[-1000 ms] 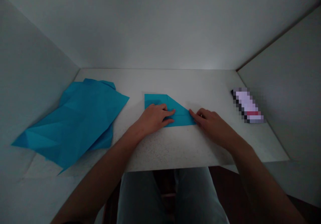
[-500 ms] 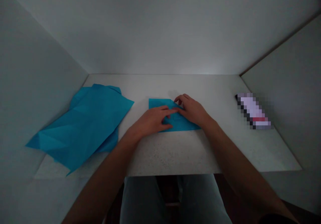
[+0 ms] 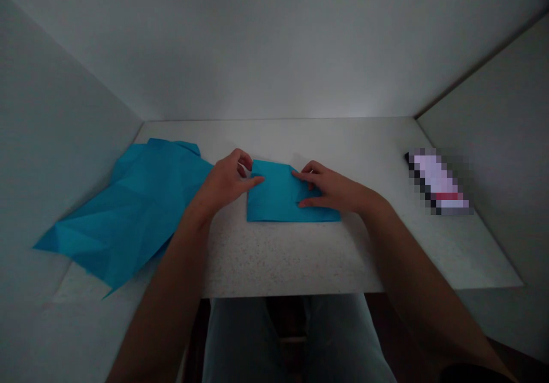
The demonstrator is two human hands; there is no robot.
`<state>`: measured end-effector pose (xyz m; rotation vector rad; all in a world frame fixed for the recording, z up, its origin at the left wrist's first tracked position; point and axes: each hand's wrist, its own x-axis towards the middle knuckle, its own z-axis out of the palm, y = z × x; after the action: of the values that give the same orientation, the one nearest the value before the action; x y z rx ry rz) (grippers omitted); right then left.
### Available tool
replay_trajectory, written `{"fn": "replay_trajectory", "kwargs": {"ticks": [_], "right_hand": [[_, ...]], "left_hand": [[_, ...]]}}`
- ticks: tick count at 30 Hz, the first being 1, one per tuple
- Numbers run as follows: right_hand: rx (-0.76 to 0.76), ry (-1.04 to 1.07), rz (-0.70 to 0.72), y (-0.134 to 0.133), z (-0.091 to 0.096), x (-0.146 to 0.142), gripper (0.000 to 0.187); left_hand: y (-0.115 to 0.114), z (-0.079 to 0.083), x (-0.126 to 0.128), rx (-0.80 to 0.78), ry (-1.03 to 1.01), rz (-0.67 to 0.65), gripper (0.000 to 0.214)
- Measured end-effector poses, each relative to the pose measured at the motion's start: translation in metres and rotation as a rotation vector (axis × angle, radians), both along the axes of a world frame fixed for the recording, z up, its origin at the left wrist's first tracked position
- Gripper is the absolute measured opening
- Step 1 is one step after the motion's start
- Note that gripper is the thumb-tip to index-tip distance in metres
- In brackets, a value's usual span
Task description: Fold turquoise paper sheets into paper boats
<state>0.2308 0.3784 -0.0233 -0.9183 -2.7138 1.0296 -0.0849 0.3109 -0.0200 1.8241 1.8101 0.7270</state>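
Observation:
A small folded blue paper (image 3: 277,197) lies flat on the white table (image 3: 291,251), right in front of me. My left hand (image 3: 225,180) rests at the paper's upper left corner, its fingertips pinched on that edge. Lying on the right part of the sheet, my right hand (image 3: 332,191) has its fingers stretched out flat and pressing it down.
A large crumpled blue sheet (image 3: 132,206) spreads over the table's left side and past its front edge. A blurred, pixelated oblong object (image 3: 437,182) lies at the right, near the side wall. Grey walls close in the table on three sides.
My left hand slid off the middle of the paper to its upper left corner. My right hand moved from the right tip onto the sheet. The slanted right edge is now covered.

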Motion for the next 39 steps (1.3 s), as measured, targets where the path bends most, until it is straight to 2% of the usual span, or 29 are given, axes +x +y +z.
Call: {"fn": "replay_trajectory", "kwargs": {"ticks": [3, 8, 11, 15, 19, 23, 28, 31, 39], "right_hand": [[0.051, 0.007, 0.015, -0.002, -0.002, -0.001, 0.075], [0.167, -0.02, -0.015, -0.003, -0.006, -0.006, 0.053], [0.23, -0.057, -0.038, -0.007, -0.006, -0.013, 0.052], [0.339, -0.145, -0.021, -0.015, -0.004, -0.022, 0.051], [0.431, -0.202, 0.027, -0.02, -0.003, -0.028, 0.051], [0.403, -0.218, 0.0, -0.022, -0.001, -0.031, 0.052], [0.317, -0.195, -0.114, -0.023, 0.001, -0.034, 0.058], [0.326, -0.207, -0.135, -0.024, 0.001, -0.035, 0.057], [0.448, -0.249, -0.006, -0.029, 0.0, -0.042, 0.045]], "left_hand": [[0.002, 0.001, 0.004, 0.049, -0.132, 0.037, 0.028], [0.003, 0.002, 0.01, 0.105, -0.19, 0.062, 0.019], [0.002, 0.002, 0.012, 0.119, -0.187, 0.083, 0.024], [0.001, 0.003, 0.013, 0.112, -0.163, 0.118, 0.02], [0.001, 0.003, 0.016, 0.122, -0.206, 0.064, 0.02], [0.0, 0.004, 0.018, 0.146, -0.215, 0.011, 0.021], [-0.001, 0.007, 0.019, 0.122, -0.19, 0.017, 0.021], [-0.002, 0.009, 0.018, 0.115, -0.155, 0.014, 0.022], [-0.002, 0.006, 0.017, 0.145, -0.144, -0.027, 0.02]]}}
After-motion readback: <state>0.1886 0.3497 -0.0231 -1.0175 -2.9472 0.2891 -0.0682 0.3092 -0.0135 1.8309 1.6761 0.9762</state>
